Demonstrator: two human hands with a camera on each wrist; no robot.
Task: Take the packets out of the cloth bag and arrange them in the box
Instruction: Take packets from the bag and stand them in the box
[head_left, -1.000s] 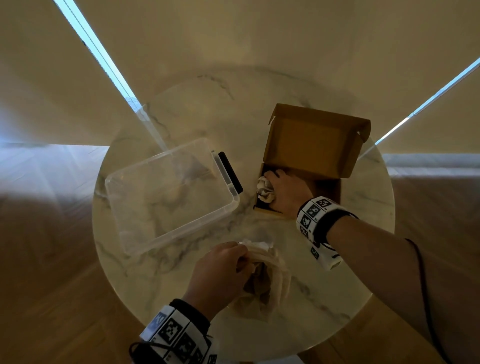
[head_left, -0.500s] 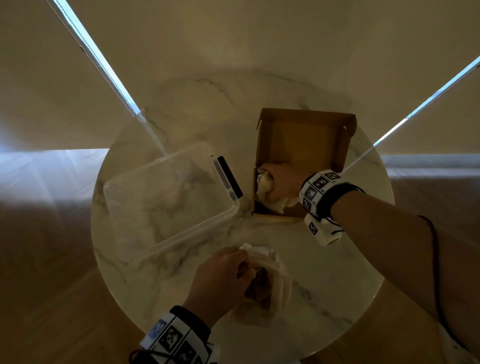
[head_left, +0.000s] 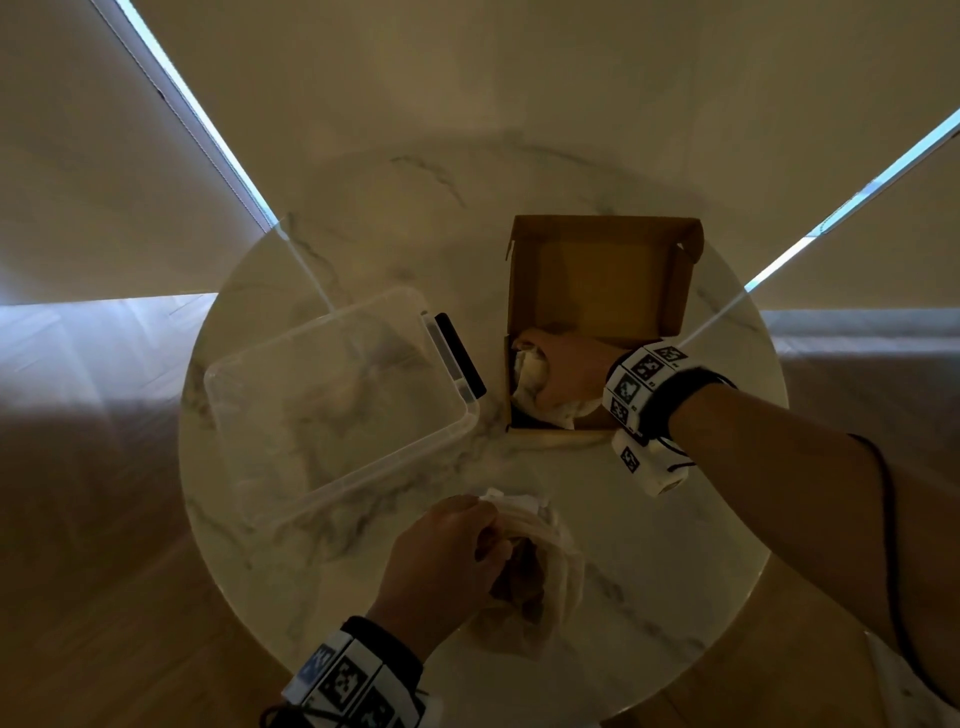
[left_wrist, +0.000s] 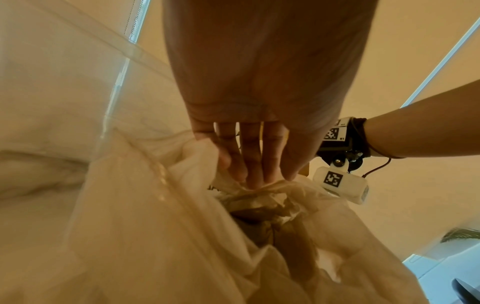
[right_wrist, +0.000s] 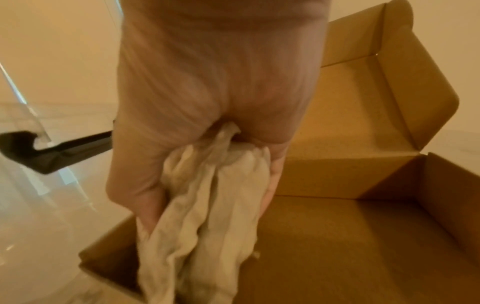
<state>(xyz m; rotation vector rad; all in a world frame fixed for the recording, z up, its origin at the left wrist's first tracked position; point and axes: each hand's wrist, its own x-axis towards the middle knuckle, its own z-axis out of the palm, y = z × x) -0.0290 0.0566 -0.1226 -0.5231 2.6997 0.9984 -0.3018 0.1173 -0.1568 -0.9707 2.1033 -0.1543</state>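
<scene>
A cream cloth bag (head_left: 553, 577) lies at the table's near edge. My left hand (head_left: 447, 551) grips its rim and holds the mouth apart. In the left wrist view the fingers (left_wrist: 249, 164) pinch the bag (left_wrist: 168, 236), and crumpled brownish packets (left_wrist: 259, 207) show inside. The open cardboard box (head_left: 602, 270) stands at the right, lid leaning back. My right hand (head_left: 566, 374) is inside its front left corner, curled round a soft cream packet (head_left: 530, 374). In the right wrist view that packet (right_wrist: 207, 216) hangs from the hand (right_wrist: 207, 102) over the box floor (right_wrist: 363, 246).
A clear plastic container (head_left: 332, 405) with a black latch (head_left: 460, 353) sits left of the box, close to it. The round marble table (head_left: 675, 545) ends just behind my left wrist. Walls with two bright slits rise behind the table.
My right hand has moved the packet slightly further back in the box, and the lid leans back more. The left hand keeps its hold on the bag.
</scene>
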